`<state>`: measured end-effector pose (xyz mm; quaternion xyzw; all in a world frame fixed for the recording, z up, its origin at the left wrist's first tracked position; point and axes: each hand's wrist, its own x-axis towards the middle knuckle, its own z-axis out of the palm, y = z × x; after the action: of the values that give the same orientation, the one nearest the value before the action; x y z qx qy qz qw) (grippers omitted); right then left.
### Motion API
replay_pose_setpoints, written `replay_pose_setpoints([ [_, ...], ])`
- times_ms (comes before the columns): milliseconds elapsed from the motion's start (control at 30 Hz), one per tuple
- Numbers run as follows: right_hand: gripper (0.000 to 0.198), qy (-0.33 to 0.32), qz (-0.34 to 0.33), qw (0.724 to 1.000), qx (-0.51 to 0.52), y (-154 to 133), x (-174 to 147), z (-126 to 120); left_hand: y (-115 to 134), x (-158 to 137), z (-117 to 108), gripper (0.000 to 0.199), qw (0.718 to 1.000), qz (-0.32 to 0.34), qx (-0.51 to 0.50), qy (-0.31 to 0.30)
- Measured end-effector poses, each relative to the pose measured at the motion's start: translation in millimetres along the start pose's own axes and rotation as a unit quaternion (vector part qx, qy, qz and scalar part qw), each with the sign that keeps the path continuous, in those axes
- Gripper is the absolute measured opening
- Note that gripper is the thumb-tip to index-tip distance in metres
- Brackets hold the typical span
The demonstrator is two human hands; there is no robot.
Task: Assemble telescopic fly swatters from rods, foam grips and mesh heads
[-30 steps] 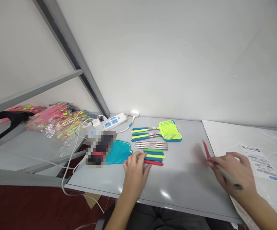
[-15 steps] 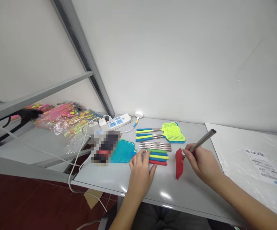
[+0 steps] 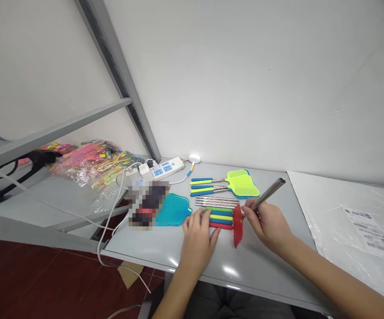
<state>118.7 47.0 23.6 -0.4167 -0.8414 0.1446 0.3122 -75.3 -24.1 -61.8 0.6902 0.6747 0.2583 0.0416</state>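
Note:
My right hand is closed round the steel tube of a red fly swatter. The tube slants up and right; the swatter's red head hangs at the lower end, beside the right ends of several coloured handle grips. These green, blue, yellow and red grips lie side by side. My left hand lies over their left ends, thumb spread away, fingers bent and resting there. Thin steel rods lie just behind the grips. To the left of my left hand is a blue swatter head.
Behind the rods lie several swatters with yellow and blue heads. A white power strip with cables stands at the back left, near a pixelated patch. A white plastic package covers the right side. Bagged colourful items lie on the left shelf.
My right hand has moved a little left with the red swatter, bringing its head up to the right ends of the grips. My left hand has stayed on the grips.

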Motion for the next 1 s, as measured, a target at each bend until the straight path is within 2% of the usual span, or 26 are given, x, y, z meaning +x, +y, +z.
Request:
replay_pose_setpoints([
  [433,0.024,-0.009,-0.012,1.000,0.004,2,-1,2,-2,0,0,0.043,1.000,0.013,-0.020,0.011],
  [833,0.025,0.064,0.019,0.998,0.002,15,-12,-19,-2,-2,-1,0.044,1.000,0.007,-0.014,0.018],
  [1000,0.025,0.076,0.035,0.997,0.005,18,-19,-24,-1,-2,-2,0.043,1.000,0.011,-0.013,0.021],
])
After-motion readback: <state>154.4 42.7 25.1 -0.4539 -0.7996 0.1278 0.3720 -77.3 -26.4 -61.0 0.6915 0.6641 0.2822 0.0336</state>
